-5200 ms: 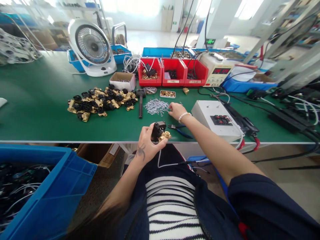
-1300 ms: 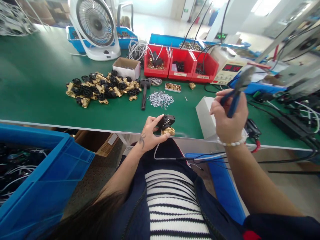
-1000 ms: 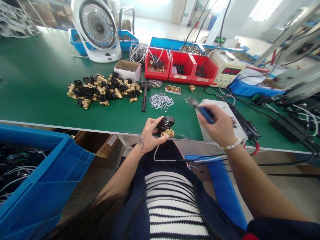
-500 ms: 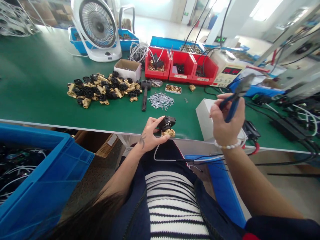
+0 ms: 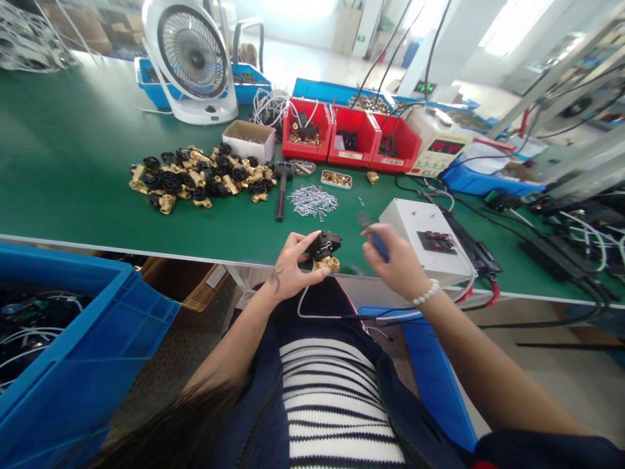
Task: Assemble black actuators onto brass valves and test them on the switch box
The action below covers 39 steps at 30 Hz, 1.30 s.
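My left hand point(image 5: 296, 266) is closed on a brass valve with a black housing on top point(image 5: 326, 251), held at the table's front edge. A thin metal clip shows on its black part, and a white cable hangs below. My right hand point(image 5: 398, 264) grips blue-handled pliers point(image 5: 379, 246), their jaws smeared by motion, to the right of the valve and apart from it. Beyond the hands lies a pile of metal clips point(image 5: 312, 201), with one loose clip point(image 5: 361, 201) to its right. A black hammer point(image 5: 282, 189) lies beside the pile.
Brass fittings with black caps point(image 5: 195, 176) are heaped at left. Behind stand red bins point(image 5: 351, 156), a small carton point(image 5: 250, 140), a white fan point(image 5: 193, 114) and a power supply point(image 5: 434, 150). A grey box point(image 5: 415, 241) sits at right; a blue crate point(image 5: 88, 326) stands at lower left.
My right hand has swung left and down with the pliers, from above the grey box toward the valve. My left hand keeps the valve in nearly the same place.
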Motion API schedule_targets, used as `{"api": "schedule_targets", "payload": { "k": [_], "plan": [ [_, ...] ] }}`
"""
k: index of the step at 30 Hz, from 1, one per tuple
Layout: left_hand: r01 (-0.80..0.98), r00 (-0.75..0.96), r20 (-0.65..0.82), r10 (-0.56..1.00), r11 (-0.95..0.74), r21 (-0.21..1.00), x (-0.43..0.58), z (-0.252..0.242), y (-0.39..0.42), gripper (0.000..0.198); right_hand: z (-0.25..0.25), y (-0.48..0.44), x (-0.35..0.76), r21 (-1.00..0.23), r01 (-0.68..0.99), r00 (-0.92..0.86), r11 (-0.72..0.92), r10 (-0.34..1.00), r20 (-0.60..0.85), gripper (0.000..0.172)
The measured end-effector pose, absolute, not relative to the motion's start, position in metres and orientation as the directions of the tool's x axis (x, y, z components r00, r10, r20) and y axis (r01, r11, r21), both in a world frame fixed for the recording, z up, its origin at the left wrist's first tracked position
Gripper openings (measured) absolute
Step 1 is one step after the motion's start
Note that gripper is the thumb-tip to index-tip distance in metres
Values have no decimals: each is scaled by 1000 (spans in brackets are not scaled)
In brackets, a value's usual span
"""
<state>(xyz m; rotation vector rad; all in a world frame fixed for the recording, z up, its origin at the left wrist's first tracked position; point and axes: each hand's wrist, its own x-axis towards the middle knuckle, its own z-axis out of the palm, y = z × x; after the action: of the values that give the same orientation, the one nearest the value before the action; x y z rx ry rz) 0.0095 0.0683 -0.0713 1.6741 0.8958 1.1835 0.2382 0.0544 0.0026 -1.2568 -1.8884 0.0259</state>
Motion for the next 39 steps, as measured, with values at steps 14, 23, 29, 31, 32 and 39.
{"api": "schedule_targets", "payload": {
  "k": [14,23,29,31,32,39],
  "plan": [
    [48,306,308,901,-337,940,9,-71,69,71,12,56,242,-421,746,-329,515,836,439,16],
    [42,313,306,899,-335,941,8,-70,70,70,6,57,238,-461,746,-231,479,837,496,19],
    [41,326,314,892,-345,938,7,-70,70,70,14,61,242,-471,756,23,454,701,712,20],
    [43,328,315,891,-347,937,7,-71,71,71,7,61,239,-472,755,4,455,717,698,20],
    [45,329,315,890,-348,937,7,-71,71,71,4,60,238,-462,752,-66,470,751,656,18],
    [44,335,316,887,-350,936,7,-71,71,71,15,61,241,-436,781,-37,448,729,683,13]
  ]
}}
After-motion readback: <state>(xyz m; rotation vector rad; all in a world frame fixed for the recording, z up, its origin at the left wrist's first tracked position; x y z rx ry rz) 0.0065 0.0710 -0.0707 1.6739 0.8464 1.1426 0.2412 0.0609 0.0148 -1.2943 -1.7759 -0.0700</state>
